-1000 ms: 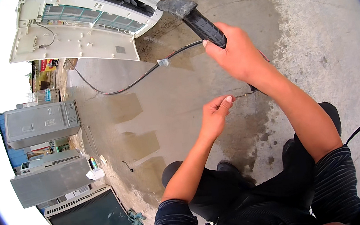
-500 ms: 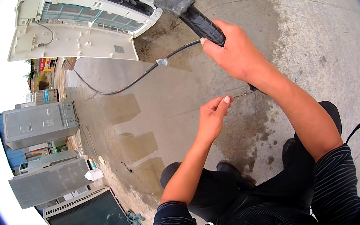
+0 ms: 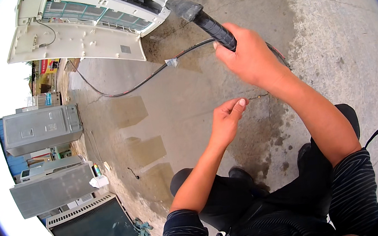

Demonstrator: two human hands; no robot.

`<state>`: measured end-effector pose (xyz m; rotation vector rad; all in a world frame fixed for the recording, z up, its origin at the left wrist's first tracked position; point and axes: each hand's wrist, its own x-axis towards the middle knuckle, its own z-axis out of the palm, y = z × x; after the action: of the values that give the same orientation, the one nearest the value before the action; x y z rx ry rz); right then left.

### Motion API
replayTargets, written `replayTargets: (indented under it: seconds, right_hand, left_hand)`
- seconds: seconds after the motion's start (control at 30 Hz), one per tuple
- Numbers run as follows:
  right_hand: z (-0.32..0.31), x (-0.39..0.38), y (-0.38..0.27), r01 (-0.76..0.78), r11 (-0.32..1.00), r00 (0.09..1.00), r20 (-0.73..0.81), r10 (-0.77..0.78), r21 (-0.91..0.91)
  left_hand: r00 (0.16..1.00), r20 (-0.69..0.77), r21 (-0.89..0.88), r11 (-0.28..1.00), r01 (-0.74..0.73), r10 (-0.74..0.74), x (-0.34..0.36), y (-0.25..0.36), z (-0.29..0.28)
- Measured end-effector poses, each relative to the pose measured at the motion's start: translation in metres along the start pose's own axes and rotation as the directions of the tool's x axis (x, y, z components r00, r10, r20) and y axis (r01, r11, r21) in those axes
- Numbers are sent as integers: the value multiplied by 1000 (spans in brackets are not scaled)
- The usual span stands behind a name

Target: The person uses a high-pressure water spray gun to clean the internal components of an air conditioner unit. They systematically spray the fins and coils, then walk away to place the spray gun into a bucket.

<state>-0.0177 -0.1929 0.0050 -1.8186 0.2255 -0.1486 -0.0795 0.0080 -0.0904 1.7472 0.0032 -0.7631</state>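
Note:
My right hand (image 3: 252, 58) is closed round the taped black grip of a tool (image 3: 216, 29). The tool’s dark, angled head (image 3: 185, 8) is at the edge of an off-white air-conditioner unit (image 3: 105, 12) with an open front and green filter grid; whether they touch I cannot tell. A dark hose (image 3: 146, 80) with a scrap of clear plastic on it loops from behind my right hand toward the upper left. Below, my left hand (image 3: 229, 118) pinches a thin dark strand (image 3: 257, 96) bearing a tiny brass-coloured piece, which runs toward the tool, partly hidden by my right forearm.
Grey appliance cases (image 3: 41, 126) stand along the left, with a large dark-screened cabinet (image 3: 92, 231), a white bottle (image 3: 100, 181) and teal cloth-like material (image 3: 143, 229). Wet patches darken the concrete floor (image 3: 186, 132). My legs and boots are at the bottom.
My right hand and the tool have shifted very slightly to the right, showing more hose behind the hand. My left hand has edged slightly upward, still pinching.

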Motion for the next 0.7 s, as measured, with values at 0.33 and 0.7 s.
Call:
replayTargets:
  seconds: [0.33, 0.7]
  right_hand:
    - [0, 4, 3, 37, 999, 999, 34, -37, 3]
    - [6, 11, 0, 6, 998, 997, 81, -10, 58]
  left_hand:
    - [780, 55, 241, 750, -616, 624, -42, 44, 37]
    - [613, 656, 383, 505, -774, 441, -101, 159, 234]
